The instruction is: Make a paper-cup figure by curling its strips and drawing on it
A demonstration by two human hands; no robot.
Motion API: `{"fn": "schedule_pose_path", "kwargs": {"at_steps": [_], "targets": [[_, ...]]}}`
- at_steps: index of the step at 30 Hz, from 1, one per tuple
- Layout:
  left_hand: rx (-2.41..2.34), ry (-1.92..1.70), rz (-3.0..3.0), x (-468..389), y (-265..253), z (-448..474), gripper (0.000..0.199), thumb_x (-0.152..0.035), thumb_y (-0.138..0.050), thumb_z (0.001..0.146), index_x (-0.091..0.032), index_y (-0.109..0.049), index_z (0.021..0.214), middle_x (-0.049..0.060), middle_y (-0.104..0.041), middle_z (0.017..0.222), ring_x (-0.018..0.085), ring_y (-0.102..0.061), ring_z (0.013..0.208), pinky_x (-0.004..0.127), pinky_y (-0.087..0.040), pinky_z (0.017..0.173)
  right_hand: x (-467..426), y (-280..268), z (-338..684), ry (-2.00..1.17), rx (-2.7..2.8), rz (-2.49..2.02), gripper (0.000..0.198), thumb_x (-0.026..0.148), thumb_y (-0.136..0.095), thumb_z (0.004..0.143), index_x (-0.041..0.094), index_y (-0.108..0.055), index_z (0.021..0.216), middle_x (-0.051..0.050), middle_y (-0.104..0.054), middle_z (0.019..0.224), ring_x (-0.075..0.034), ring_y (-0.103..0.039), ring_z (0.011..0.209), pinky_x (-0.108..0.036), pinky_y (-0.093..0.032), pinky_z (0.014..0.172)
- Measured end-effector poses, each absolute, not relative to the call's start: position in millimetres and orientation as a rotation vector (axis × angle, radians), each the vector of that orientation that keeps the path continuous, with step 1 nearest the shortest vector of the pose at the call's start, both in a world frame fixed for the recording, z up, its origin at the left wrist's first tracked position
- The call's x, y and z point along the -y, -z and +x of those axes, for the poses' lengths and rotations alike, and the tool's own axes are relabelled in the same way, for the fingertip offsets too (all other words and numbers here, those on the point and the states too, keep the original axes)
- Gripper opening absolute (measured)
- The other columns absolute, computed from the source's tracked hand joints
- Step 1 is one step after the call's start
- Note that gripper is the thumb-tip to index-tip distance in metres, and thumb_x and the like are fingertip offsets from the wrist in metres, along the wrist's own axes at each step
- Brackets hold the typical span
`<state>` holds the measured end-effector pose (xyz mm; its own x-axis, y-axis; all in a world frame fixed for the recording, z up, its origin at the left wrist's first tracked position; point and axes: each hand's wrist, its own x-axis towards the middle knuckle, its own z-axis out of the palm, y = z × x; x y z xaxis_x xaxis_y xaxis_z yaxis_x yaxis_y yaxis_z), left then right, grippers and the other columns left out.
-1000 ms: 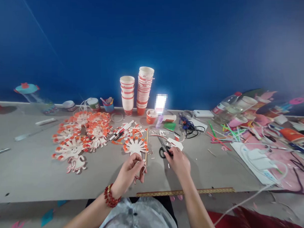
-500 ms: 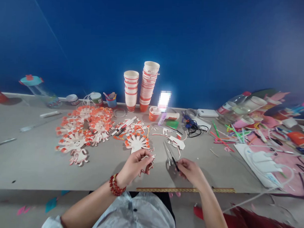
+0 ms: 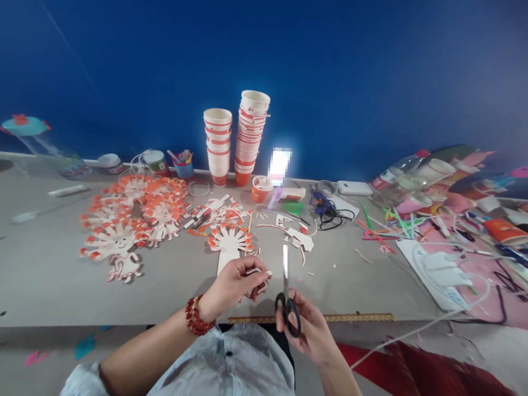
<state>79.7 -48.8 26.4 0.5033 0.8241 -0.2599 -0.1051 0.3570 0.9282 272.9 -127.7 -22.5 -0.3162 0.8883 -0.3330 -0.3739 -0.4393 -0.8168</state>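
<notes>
My left hand (image 3: 243, 278) is closed in a pinch on a small white paper cutout with a red edge (image 3: 263, 286), mostly hidden by the fingers. My right hand (image 3: 307, 326) holds black-handled scissors (image 3: 286, 285) by the loops, the blades together and pointing away from me. Just beyond my left hand lies a cut-open paper cup with fanned white strips and orange tips (image 3: 230, 243). Several finished-looking paper figures (image 3: 115, 242) with orange tips, one with a drawn smile, are heaped to the left.
Two tall stacks of paper cups (image 3: 217, 144) stand by the blue wall. Paper scraps (image 3: 299, 238) litter the table's middle. A blue glue gun (image 3: 322, 203) with a black cord lies behind them. At right are a white power strip (image 3: 434, 279), plastic bottles (image 3: 395, 173) and coloured sticks (image 3: 401, 223).
My right hand has drawn nearer to me and turned, swinging the scissors upright, and their blades have come together. My left hand keeps its pinch. The view has shifted slightly.
</notes>
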Motion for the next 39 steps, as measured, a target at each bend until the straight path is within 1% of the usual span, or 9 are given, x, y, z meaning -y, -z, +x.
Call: {"fn": "schedule_pose_path", "kwargs": {"at_steps": [3, 7, 9, 12, 15, 20, 26, 31, 39], "targets": [[-0.847, -0.696, 1.077, 48.1, -32.2, 78.0, 0.034, -0.049, -0.067, 0.079, -0.016, -0.06, 0.081, -0.003, -0.058, 0.062, 0.007, -0.052, 0.047, 0.017, -0.042, 0.045, 127.0, 22.6, 273.2, -1.816, 0.906, -1.017, 0.052, 0.062, -0.075, 0.069, 0.019, -0.053, 0.087, 0.003, -0.058, 0.058, -0.002, -0.03, 0.035, -0.015, -0.025, 0.034], [-0.86, -0.677, 1.095, 47.1, -37.2, 77.2, 0.036, -0.05, -0.067, 0.077, -0.015, -0.059, 0.079, -0.003, -0.055, 0.059, 0.006, -0.049, 0.046, 0.017, -0.041, 0.043, 127.0, 12.9, 273.0, -1.797, 1.007, -1.068, 0.06, 0.07, -0.073, 0.064, 0.018, -0.053, 0.083, 0.002, -0.056, 0.06, -0.004, -0.034, 0.042, -0.017, -0.028, 0.038], [-0.856, -0.67, 1.094, 47.6, -36.7, 77.3, 0.037, -0.05, -0.067, 0.077, -0.015, -0.058, 0.079, -0.003, -0.053, 0.058, 0.006, -0.048, 0.045, 0.017, -0.042, 0.044, 127.0, 8.4, 272.6, -1.802, 1.048, -1.066, 0.062, 0.073, -0.073, 0.061, 0.019, -0.05, 0.082, 0.002, -0.056, 0.061, -0.004, -0.034, 0.043, -0.018, -0.028, 0.04], [-0.839, -0.658, 1.092, 49.0, -33.3, 77.5, 0.035, -0.049, -0.067, 0.078, -0.015, -0.058, 0.079, -0.004, -0.052, 0.057, 0.006, -0.046, 0.046, 0.018, -0.045, 0.046, 126.2, 6.3, 272.5, -1.792, 1.145, -1.066, 0.062, 0.075, -0.069, 0.064, 0.019, -0.047, 0.08, 0.002, -0.055, 0.061, -0.004, -0.031, 0.043, -0.019, -0.023, 0.041], [-0.839, -0.63, 1.074, 49.7, -30.6, 77.2, 0.033, -0.046, -0.067, 0.077, -0.015, -0.058, 0.079, -0.004, -0.05, 0.056, 0.006, -0.045, 0.048, 0.018, -0.046, 0.047, 124.4, 5.7, 272.6, -1.763, 1.226, -1.1, 0.06, 0.074, -0.068, 0.065, 0.02, -0.045, 0.077, 0.003, -0.053, 0.061, -0.004, -0.032, 0.044, -0.02, -0.022, 0.041], [-0.855, -0.591, 1.084, 48.3, -32.9, 75.9, 0.031, -0.045, -0.066, 0.078, -0.015, -0.059, 0.079, -0.003, -0.051, 0.056, 0.007, -0.046, 0.048, 0.018, -0.046, 0.047, 121.7, -2.0, 272.9, -1.716, 1.268, -1.228, 0.061, 0.072, -0.073, 0.06, 0.021, -0.042, 0.073, 0.003, -0.052, 0.06, -0.008, -0.038, 0.05, -0.021, -0.026, 0.047], [-0.831, -0.567, 1.119, 47.2, -35.0, 74.5, 0.031, -0.045, -0.065, 0.079, -0.015, -0.059, 0.078, -0.003, -0.052, 0.056, 0.007, -0.047, 0.046, 0.019, -0.046, 0.047, 120.9, -5.1, 274.0, -1.735, 1.259, -1.261, 0.058, 0.068, -0.075, 0.06, 0.02, -0.043, 0.072, 0.004, -0.05, 0.059, -0.007, -0.036, 0.048, -0.021, -0.024, 0.045], [-0.828, -0.554, 1.114, 46.8, -35.0, 73.7, 0.03, -0.044, -0.065, 0.079, -0.015, -0.059, 0.077, -0.003, -0.052, 0.056, 0.007, -0.047, 0.047, 0.018, -0.046, 0.047, 120.2, -3.8, 273.9, -1.724, 1.272, -1.308, 0.058, 0.072, -0.07, 0.063, 0.021, -0.042, 0.07, 0.005, -0.048, 0.057, -0.007, -0.038, 0.047, -0.021, -0.028, 0.046], [-0.853, -0.519, 1.12, 44.7, -34.8, 71.6, 0.03, -0.044, -0.065, 0.079, -0.015, -0.06, 0.077, -0.004, -0.052, 0.056, 0.006, -0.048, 0.045, 0.017, -0.045, 0.046, 120.2, 6.4, 279.6, -1.676, 1.348, -1.327, 0.056, 0.063, -0.076, 0.062, 0.022, -0.039, 0.069, 0.006, -0.044, 0.057, -0.007, -0.034, 0.05, -0.02, -0.025, 0.046]]}}
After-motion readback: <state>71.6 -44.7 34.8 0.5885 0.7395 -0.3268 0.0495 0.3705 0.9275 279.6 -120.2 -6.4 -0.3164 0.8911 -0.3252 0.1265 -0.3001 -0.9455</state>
